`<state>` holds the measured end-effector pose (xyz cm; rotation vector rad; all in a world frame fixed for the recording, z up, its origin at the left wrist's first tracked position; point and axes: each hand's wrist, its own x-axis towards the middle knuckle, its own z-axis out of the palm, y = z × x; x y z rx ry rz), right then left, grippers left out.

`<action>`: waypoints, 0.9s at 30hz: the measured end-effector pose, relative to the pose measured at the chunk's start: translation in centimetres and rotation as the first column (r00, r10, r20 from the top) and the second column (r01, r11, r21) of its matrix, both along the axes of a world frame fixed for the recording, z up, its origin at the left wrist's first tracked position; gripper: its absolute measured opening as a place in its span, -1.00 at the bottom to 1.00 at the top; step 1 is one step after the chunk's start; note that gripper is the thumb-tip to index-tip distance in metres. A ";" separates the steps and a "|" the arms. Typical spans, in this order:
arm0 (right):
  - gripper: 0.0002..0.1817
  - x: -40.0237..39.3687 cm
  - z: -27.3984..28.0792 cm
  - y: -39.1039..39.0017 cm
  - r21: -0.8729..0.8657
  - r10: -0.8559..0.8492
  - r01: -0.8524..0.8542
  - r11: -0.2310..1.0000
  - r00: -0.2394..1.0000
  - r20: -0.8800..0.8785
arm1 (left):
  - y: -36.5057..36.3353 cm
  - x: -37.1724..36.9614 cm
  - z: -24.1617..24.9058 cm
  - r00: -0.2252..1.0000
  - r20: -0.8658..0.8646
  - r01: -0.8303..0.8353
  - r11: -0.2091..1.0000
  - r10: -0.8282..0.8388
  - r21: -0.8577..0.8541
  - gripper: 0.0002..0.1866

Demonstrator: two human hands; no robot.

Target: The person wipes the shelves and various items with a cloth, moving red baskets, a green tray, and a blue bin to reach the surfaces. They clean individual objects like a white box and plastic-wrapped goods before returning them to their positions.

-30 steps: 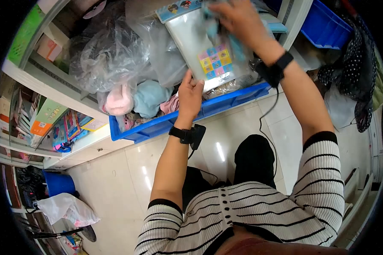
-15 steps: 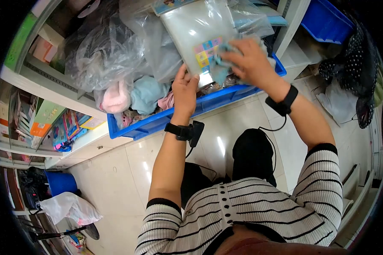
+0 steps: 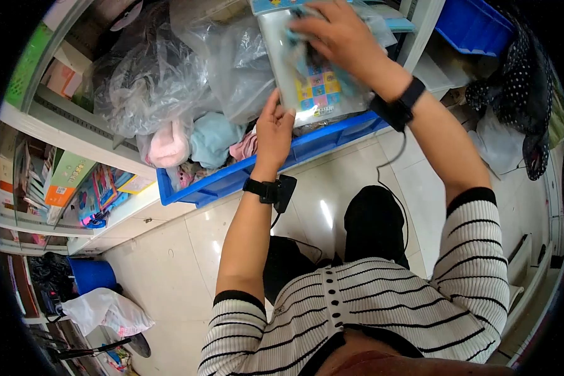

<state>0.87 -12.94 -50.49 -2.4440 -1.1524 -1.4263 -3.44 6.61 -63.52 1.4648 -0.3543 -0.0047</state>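
A flat packet [image 3: 279, 56] in clear plastic, with a printed grid of coloured squares near its lower end, leans over a blue bin. My left hand [image 3: 274, 135] grips its lower left edge, thumb on the front and fingers behind. Over the packet's upper part is my right hand [image 3: 348, 41], slightly blurred, with a bluish-grey cloth [image 3: 299, 22] bunched under its fingers against the plastic. Most of the cloth is hidden by the hand. Beside my left hand, a pink fluffy item [image 3: 170, 144] and a light blue fabric item [image 3: 216, 139] lie in the blue bin [image 3: 332, 145].
Crumpled clear plastic bags [image 3: 153, 81] cover the shelf to the left. Books and boxes [image 3: 62, 178] fill the lower left shelves. Another blue bin [image 3: 473, 28] stands at upper right, near a dotted dark cloth [image 3: 523, 94]. A blue bucket [image 3: 93, 273] and a white bag [image 3: 106, 310] are on the left.
My right hand has moved up the packet with the cloth, uncovering more of the coloured grid. The packet has shifted slightly right; my left hand keeps its hold at the edge.
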 end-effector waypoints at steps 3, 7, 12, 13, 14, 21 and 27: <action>-0.75 0.8 0.9 3.1 0.267 0.010 -0.016 0.964 1.000 0.022 | -0.2 -0.1 -0.2 1.000 0.017 -0.010 1.000 0.010 -0.015 -0.43; -0.57 0.2 -2.9 4.8 0.258 0.033 -0.042 0.965 0.999 0.039 | 0.0 -0.2 -0.7 0.998 -0.044 -0.038 0.995 0.034 -0.093 -0.50; -0.53 -4.5 -7.7 4.8 0.320 0.253 -0.144 0.937 0.909 -0.332 | 1.2 0.7 -1.2 0.968 0.238 -0.151 0.943 0.080 0.296 -0.58; -0.53 -5.2 -8.3 4.5 0.320 0.244 -0.135 0.938 0.913 -0.328 | 1.1 0.8 -1.0 0.898 0.434 -0.281 0.861 0.079 0.424 -0.60; -0.54 -5.8 -8.8 4.0 0.364 0.270 -0.115 0.924 0.871 -0.411 | 0.7 0.6 -0.9 0.940 0.328 -0.179 0.955 0.096 0.234 -0.57; -0.61 -9.5 -8.9 -2.4 0.336 0.176 0.031 0.941 0.805 -0.567 | 0.6 -0.3 0.1 0.992 -0.125 0.018 0.996 -0.029 -0.085 -0.46; -0.65 -8.8 -4.9 -10.1 0.596 -0.028 0.213 0.774 0.953 -0.303 | 0.5 -0.5 -0.5 0.993 -0.097 -0.084 0.986 0.071 -0.141 -0.39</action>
